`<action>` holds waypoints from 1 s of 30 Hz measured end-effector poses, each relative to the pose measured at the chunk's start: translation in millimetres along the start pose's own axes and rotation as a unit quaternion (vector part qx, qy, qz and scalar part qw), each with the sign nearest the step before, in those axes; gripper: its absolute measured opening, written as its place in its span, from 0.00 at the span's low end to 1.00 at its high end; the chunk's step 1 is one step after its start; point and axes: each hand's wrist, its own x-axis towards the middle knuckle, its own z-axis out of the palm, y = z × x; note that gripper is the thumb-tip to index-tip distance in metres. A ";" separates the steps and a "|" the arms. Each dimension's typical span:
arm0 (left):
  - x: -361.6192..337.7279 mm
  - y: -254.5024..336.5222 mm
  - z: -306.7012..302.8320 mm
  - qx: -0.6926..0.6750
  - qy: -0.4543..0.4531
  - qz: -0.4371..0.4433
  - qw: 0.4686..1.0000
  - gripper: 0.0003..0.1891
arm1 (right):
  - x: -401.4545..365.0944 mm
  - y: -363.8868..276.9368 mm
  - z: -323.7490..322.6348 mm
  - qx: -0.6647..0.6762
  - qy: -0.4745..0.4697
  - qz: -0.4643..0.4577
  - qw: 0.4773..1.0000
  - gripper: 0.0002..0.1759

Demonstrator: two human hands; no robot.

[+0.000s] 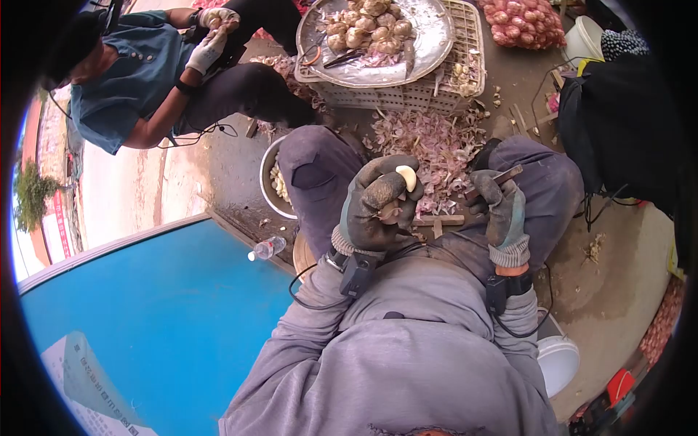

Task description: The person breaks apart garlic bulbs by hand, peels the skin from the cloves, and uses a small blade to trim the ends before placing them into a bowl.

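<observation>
A peeled garlic clove (pixel 406 178) is pinched between the fingertips of my left hand (pixel 379 207), which wears a dark-coated glove. Some reddish-brown garlic or skin shows lower in that same hand. My right hand (pixel 503 214), also gloved, is closed around a narrow, flat small knife (pixel 507 174); its other end is partly hidden by the fingers. Both hands are above my lap, apart from each other. Beyond them, a heap of garlic skins (pixel 429 149) covers the ground between my legs. Left of my knee, a metal bowl (pixel 266 190) contains pale peeled cloves.
A round metal tray (pixel 436 40) with garlic bulbs and tools sits on a plastic crate (pixel 407 100). A co-worker (pixel 134 80) in gloves sits at the upper left. Nearby are a blue board (pixel 174 298), a plastic bottle (pixel 267 248) and a white bucket (pixel 558 363).
</observation>
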 end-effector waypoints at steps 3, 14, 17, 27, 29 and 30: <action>-17.3 48.5 -13.7 -0.028 0.008 0.126 0.992 0.17 | 4.0 5.5 4.1 -0.016 -0.019 0.020 0.999 0.20; -38.0 106.8 -231.7 0.039 0.295 0.223 0.928 0.16 | 4.0 3.5 20.3 -0.082 -0.051 0.049 0.994 0.19; -41.8 106.9 -251.7 0.014 0.332 0.233 0.914 0.22 | 3.3 0.7 34.5 -0.109 -0.028 0.032 0.993 0.18; -48.6 123.1 -151.5 -0.117 0.091 0.201 0.968 0.22 | 9.4 5.2 47.5 -0.152 -0.055 0.012 0.987 0.17; -47.3 115.4 -122.3 -0.093 0.063 0.195 0.974 0.23 | 11.8 5.3 46.9 -0.106 -0.058 0.028 0.992 0.17; -45.5 114.8 -107.1 -0.118 0.019 0.170 0.978 0.24 | 11.6 2.8 48.4 -0.118 -0.056 0.023 0.991 0.17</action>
